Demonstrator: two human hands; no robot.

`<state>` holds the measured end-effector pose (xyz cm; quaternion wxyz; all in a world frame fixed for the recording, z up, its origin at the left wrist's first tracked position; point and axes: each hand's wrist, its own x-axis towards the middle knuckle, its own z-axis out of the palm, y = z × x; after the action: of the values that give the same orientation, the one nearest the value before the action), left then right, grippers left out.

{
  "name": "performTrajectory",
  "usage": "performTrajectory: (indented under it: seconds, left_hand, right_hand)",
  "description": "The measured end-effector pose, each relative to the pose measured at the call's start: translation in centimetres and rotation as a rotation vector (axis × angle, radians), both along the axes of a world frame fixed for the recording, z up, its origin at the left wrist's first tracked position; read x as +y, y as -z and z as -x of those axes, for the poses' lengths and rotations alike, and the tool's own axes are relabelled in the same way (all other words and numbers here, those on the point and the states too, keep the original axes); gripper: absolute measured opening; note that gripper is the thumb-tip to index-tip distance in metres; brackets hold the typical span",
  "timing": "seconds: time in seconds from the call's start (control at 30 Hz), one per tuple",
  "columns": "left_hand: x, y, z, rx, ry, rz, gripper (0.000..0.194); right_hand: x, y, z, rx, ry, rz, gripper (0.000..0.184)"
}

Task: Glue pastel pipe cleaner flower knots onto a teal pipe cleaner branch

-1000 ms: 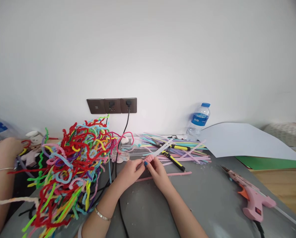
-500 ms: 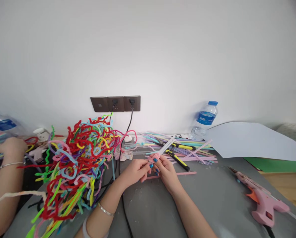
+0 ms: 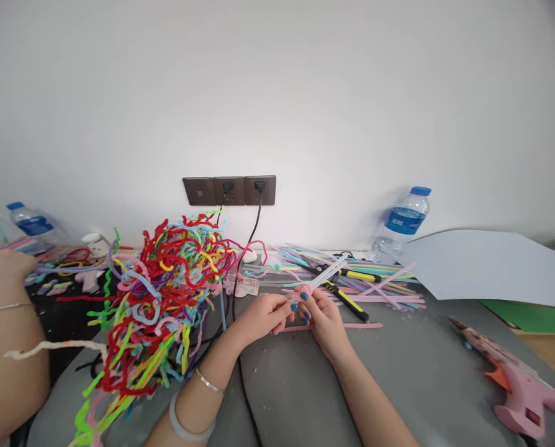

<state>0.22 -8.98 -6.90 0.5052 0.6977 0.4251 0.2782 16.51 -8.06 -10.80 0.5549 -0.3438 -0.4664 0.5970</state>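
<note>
Both my hands meet over the grey table (image 3: 398, 372) near its middle. My left hand (image 3: 261, 316) pinches a small pink coiled pipe cleaner (image 3: 305, 289) from the left. My right hand (image 3: 321, 316), nails painted blue, is closed round the same pink coil, and a clear stick (image 3: 331, 273) pokes up and to the right from its fingers. A straight pink pipe cleaner (image 3: 347, 326) lies on the table just behind my right hand. A big tangle of coloured pipe cleaners (image 3: 161, 298) is heaped to the left of my left hand.
Straight pastel pipe cleaners (image 3: 380, 282) with black-and-yellow cutters (image 3: 347, 301) lie behind my hands. A pink glue gun (image 3: 514, 382) lies at right, a water bottle (image 3: 401, 223) and white sheet (image 3: 491, 267) behind it. A black cable (image 3: 244, 273) runs from the wall socket (image 3: 228, 190). Another person's arm (image 3: 2, 335) is at left.
My view has swung left, so everything sits further right in frame. My hands stay together on the pink coil; my right fingers have curled round it, showing the blue nails.
</note>
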Motion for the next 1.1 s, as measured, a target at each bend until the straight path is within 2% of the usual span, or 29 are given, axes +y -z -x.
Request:
performTrajectory:
  seconds: [0.4,0.73,1.1]
  left_hand:
    - [0.9,1.0,0.1,0.010,-0.173,-0.199,0.028]
    - [1.1,1.1,0.2,0.025,-0.186,-0.275,0.031]
    - [0.9,1.4,0.4,0.169,-0.222,-0.357,0.027]
  right_hand:
    - [0.4,0.8,0.2,-0.091,0.002,-0.002,0.050]
    - [0.1,0.1,0.0,-0.160,-0.037,-0.051,0.052]
    - [0.4,1.1,0.2,-0.158,0.030,-0.097,0.054]
